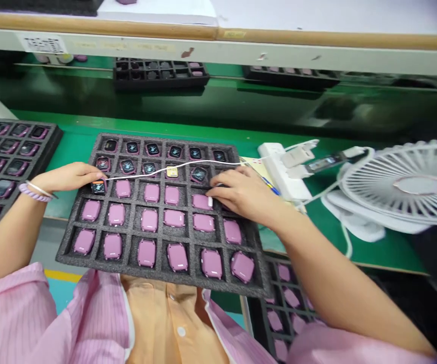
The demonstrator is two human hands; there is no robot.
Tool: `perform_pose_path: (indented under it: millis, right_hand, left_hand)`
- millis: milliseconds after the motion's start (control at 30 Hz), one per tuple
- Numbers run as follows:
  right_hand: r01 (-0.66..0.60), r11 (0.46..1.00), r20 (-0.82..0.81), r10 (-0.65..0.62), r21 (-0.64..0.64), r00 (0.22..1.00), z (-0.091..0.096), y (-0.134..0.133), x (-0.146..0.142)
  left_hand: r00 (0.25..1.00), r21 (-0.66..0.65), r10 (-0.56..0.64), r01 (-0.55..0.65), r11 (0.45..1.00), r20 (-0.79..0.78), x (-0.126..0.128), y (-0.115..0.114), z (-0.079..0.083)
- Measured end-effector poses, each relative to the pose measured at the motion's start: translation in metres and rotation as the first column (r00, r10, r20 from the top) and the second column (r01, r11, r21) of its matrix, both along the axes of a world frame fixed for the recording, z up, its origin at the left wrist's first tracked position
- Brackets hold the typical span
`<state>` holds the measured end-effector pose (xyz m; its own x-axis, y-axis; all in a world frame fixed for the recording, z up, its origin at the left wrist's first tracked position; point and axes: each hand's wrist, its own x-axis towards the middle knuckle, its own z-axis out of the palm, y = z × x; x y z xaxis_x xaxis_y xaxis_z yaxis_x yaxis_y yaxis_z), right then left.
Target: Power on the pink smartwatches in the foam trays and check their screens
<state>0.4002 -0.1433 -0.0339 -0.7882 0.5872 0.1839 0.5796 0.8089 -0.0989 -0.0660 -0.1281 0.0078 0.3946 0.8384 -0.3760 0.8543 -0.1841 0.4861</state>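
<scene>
A dark foam tray (66,241) lies in front of me, its pockets filled with pink smartwatch bodies (149,220). The back two rows show lit screens (152,149); the nearer rows lie face down. My left hand (68,176) rests at the tray's left edge, fingers pinched on one watch body with a lit screen (98,186), where a thin white cable (173,166) ends. My right hand (241,191) lies on the tray's right side, fingers curled over a pocket. One fingertip wears a white cover. What is under that hand is hidden.
A second tray of watches (9,156) sits at the left, a third (282,303) under the right forearm. A white power strip (282,169) with plugs and a white desk fan (403,184) stand to the right. More black trays (159,73) rest on the green conveyor behind.
</scene>
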Motion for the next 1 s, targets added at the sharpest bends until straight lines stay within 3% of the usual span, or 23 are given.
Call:
perform_pose_path:
  millis: [100,200,267,367,467,533,600,767,900,967,1000]
  right_hand:
    - [-0.023,0.982,-0.164,-0.008,-0.186,0.986,-0.002,0.002,0.011]
    - [0.020,0.928,-0.152,-0.083,-0.373,0.985,-0.006,0.004,0.015]
    - [0.121,0.929,-0.030,-0.140,-0.350,0.990,-0.009,0.005,0.011]
    - [0.269,0.940,0.140,-0.243,-0.209,0.960,-0.012,0.004,0.000]
    - [0.333,0.934,0.214,-0.301,-0.130,0.929,-0.012,0.001,-0.008]
    - [0.351,0.930,0.232,-0.320,-0.108,0.919,-0.010,-0.002,-0.011]
    - [0.360,0.927,0.237,-0.329,-0.101,0.914,-0.008,-0.004,-0.012]
    - [0.382,0.922,0.218,-0.359,-0.071,0.908,-0.004,-0.011,-0.017]
    - [0.402,0.915,0.216,-0.385,-0.042,0.897,-0.002,-0.014,-0.024]
    - [0.417,0.908,0.222,-0.401,-0.029,0.889,-0.001,-0.015,-0.028]
    - [0.426,0.905,0.222,-0.411,-0.022,0.884,-0.001,-0.016,-0.029]
  left_hand:
    - [0.999,-0.031,-0.053,0.053,0.998,0.005,0.002,0.001,0.000]
    - [0.998,-0.034,-0.059,0.059,0.998,0.002,0.003,0.001,0.000]
    - [0.999,-0.035,-0.046,0.047,0.998,0.008,0.003,0.001,0.000]
    - [0.999,0.004,0.036,-0.036,0.999,0.039,0.005,-0.002,0.000]
    - [0.978,0.194,0.190,-0.203,0.960,0.086,0.018,-0.013,0.000]
    - [0.971,0.277,0.202,-0.230,0.933,0.126,0.035,-0.026,-0.003]
    - [0.987,0.304,0.131,-0.155,0.940,0.097,0.055,-0.040,-0.007]
    - [0.969,0.454,0.048,0.068,0.889,-0.241,0.088,-0.059,-0.014]
    - [0.916,0.518,-0.051,0.270,0.812,-0.398,0.086,-0.047,-0.008]
    - [0.929,0.499,-0.097,0.278,0.821,-0.358,0.079,-0.034,-0.002]
    - [0.952,0.475,-0.090,0.227,0.851,-0.293,0.074,-0.028,0.000]
